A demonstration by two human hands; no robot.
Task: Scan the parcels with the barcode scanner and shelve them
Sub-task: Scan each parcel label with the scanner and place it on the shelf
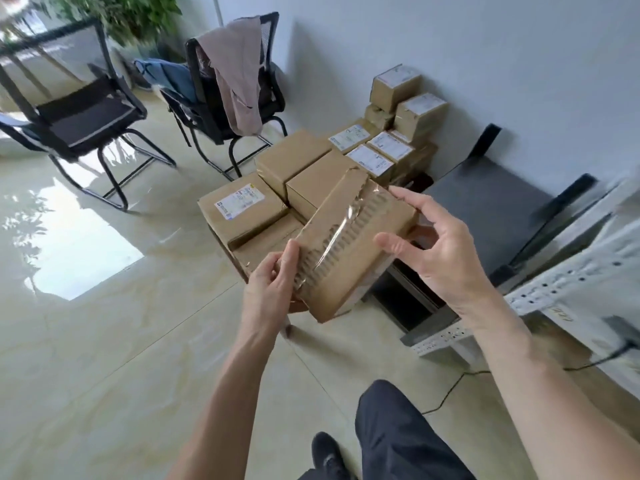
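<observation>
The left hand (273, 282) grips the near end of a taped parcel (349, 251), held tilted in the air above the stack (304, 181) on the floor (104, 341). The right hand (440, 258) hovers released just beside the parcel's right edge, near the shelf (491, 209).

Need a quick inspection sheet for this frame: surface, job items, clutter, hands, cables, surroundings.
Surface: glossy tiled floor; dark shelf board bare.
Job's things: held parcel, taped, no label showing; parcel stack on floor by wall, several labels up; scanner: nothing seen.
Clutter: garment draped over chair.
Hands: left hand grips the parcel's near corner; right hand open at its far side.
Cables: black cable trails across floor.
Surroundings: second chair, plant, white wall.
</observation>
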